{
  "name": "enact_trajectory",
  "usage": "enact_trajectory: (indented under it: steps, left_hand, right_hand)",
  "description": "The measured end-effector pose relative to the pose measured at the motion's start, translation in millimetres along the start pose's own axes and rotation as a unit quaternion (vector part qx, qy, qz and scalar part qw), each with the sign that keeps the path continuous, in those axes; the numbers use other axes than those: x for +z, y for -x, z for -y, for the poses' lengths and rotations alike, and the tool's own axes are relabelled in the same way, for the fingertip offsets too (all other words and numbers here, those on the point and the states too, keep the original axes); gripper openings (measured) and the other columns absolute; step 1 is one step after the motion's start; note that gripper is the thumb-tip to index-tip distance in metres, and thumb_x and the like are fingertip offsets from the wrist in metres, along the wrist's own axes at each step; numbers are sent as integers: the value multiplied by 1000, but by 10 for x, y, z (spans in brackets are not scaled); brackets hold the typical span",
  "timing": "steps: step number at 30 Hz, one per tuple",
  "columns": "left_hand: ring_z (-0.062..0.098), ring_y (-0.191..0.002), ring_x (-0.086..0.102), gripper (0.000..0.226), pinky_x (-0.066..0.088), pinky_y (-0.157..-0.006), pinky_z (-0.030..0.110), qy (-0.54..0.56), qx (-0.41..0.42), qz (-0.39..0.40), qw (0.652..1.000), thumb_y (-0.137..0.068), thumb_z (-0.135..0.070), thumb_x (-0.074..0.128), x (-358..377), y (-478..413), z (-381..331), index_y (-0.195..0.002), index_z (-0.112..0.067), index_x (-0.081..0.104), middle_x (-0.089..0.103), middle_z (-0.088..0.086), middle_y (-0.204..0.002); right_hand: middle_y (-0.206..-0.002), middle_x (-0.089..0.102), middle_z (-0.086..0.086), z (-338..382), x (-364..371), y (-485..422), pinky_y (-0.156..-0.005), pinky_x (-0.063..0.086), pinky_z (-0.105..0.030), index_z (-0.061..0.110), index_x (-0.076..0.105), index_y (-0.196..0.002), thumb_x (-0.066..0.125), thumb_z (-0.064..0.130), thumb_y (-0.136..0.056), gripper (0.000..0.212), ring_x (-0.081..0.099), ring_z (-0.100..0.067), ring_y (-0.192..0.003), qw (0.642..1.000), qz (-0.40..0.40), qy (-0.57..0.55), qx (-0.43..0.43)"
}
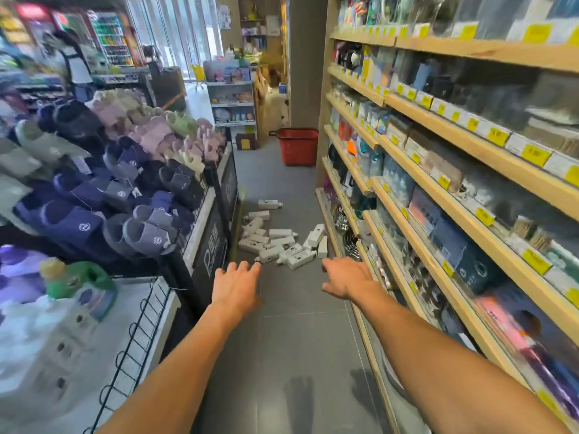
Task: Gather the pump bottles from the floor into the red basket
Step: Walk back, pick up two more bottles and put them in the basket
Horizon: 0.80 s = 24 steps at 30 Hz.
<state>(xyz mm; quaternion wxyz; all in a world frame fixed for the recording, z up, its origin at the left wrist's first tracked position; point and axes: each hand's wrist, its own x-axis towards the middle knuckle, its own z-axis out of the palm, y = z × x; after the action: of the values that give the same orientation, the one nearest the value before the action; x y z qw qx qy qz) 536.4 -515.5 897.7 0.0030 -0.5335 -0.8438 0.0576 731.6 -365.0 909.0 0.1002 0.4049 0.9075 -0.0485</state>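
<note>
Currently both hands empty, fingers spread, over floor [282, 324].
Left hand [235, 285], right hand [346, 278] short of pump bottles [279, 242]; red basket [297, 146] farther down aisle.

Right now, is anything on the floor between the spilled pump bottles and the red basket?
Nothing visible does. Bare grey floor runs from the pump bottles to the red basket, which stands beyond them.
</note>
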Motion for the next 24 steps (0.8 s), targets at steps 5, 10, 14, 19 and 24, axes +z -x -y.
enact_trajectory:
  steps: [5,10,14,19,24]
  left_hand:
    - [29,-122,49,59,39,-96,47,-3,-13,2,1000,-89,-33,64,46,-506,95,-143,-28,39,54,1,-130]
    - [28,-122,49,58,39,-95,46,-2,-3,0,1000,-91,-34,63,74,-1103,239,-143,-29,38,53,0,-130]
    - [30,-123,49,52,39,-97,48,28,-6,-6,1000,-93,-42,60,40,-1632,436,-139,-28,41,54,1,-131]
    - [30,-127,46,57,37,-101,49,30,-1,-2,1000,-92,-44,63,-60,-2276,667,-141,-28,40,53,2,-135]
    - [31,-129,46,54,38,-103,50,18,17,-5,1000,-93,-45,61,-115,-2856,802,-139,-27,41,53,3,-136]
  right_hand:
    - [-134,61,-7,-16,-63,-577,-94,46,-44,21,50,-134,62,41,-94,46,56,-31,-122,1000,5,1,-11]
    - [-137,60,-6,-19,-129,-1201,-97,45,-45,21,50,-133,63,41,-94,46,53,-31,-123,1000,16,-4,-10]
    - [-137,59,-6,29,-275,-1663,-98,44,-45,22,49,-134,64,41,-94,47,53,-31,-125,1000,9,-5,-4]
    - [-133,60,-6,132,-509,-2225,-94,46,-44,22,49,-134,64,41,-92,49,55,-32,-123,1000,-4,3,-3]
    - [-134,61,-6,93,-645,-2765,-93,47,-44,23,49,-134,64,42,-92,48,55,-32,-123,1000,-12,3,11]
